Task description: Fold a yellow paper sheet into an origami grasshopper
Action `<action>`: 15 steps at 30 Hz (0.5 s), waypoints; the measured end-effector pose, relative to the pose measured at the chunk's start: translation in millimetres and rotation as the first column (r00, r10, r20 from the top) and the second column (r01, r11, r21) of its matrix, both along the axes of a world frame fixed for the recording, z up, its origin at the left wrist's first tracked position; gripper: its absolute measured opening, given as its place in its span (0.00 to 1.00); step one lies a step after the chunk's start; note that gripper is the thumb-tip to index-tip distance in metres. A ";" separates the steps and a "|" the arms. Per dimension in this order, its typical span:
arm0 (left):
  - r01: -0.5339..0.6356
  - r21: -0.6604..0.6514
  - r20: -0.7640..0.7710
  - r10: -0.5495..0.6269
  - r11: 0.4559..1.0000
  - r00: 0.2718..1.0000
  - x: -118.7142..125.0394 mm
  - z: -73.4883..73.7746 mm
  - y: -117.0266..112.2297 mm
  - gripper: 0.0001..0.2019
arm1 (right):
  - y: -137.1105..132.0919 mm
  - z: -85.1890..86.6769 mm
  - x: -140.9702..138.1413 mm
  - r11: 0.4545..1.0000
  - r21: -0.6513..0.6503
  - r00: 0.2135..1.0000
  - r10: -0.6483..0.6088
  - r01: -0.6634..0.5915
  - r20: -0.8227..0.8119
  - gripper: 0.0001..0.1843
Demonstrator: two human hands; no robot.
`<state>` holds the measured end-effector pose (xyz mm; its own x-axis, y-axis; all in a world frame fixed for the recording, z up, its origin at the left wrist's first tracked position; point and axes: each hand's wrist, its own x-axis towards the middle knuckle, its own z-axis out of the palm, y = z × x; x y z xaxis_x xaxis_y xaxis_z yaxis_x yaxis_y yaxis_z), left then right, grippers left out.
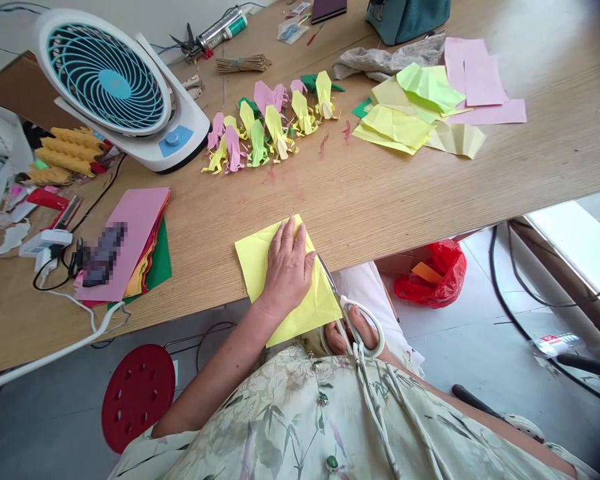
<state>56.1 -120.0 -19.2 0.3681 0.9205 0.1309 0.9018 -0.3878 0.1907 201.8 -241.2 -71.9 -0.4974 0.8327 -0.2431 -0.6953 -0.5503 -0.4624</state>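
Note:
A creased yellow sheet of paper (pixel 253 257) lies over the table's front edge, its near part reaching past the edge toward my body. My left hand (pixel 289 267) presses flat on it, fingers stretched out together. My right hand (pixel 353 330) grips a pair of white-handled scissors (pixel 363 330), with fingers through the loops. The blades point away from me along the sheet's right side, partly against the paper. Whether they are cutting into it I cannot tell.
Small folded paper figures (pixel 257 133) stand mid-table beside a white fan (pixel 115 83). Creased yellow and green sheets (pixel 405 127) and pink sheets (pixel 485 80) lie at the right. Stacked coloured paper (pixel 135 207) lies left. A red stool (pixel 137 397) and red bag (pixel 447 273) are below.

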 end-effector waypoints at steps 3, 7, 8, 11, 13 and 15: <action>-0.004 -0.058 -0.046 0.001 0.998 0.999 -1.8 -3.0 -1.5 0.31 | 1.7 -0.2 -0.3 1.000 0.002 1.000 0.001 -0.001 0.002 0.28; -0.022 -0.075 -0.083 0.016 0.997 0.996 -1.3 -1.7 -2.4 0.34 | 7.0 0.2 -3.0 0.999 0.031 1.000 0.016 -0.016 0.017 0.32; -0.026 -0.073 -0.090 0.019 0.997 0.996 -0.9 -1.3 -2.6 0.35 | 8.1 0.2 -4.0 0.999 0.041 0.999 0.023 -0.024 0.022 0.33; -0.030 -0.069 -0.102 0.022 0.997 0.995 0.2 -0.8 -3.6 0.35 | 9.4 -0.1 -5.9 0.997 0.061 0.998 0.039 -0.042 0.039 0.37; -0.027 -0.068 -0.106 0.020 0.997 0.994 0.8 -0.8 -5.2 0.35 | 8.4 -0.4 -6.0 0.997 0.062 0.998 0.043 -0.046 0.053 0.37; -0.021 -0.064 -0.108 0.014 0.998 0.994 1.3 -0.8 -7.1 0.35 | 7.0 -0.5 -5.4 0.997 0.058 0.997 0.048 -0.052 0.067 0.37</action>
<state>57.4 -127.1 -20.0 0.3611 0.9320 0.0310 0.9248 -0.3621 0.1164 196.4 -234.3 -72.4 -0.5236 0.8211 -0.2272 -0.6344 -0.5538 -0.5393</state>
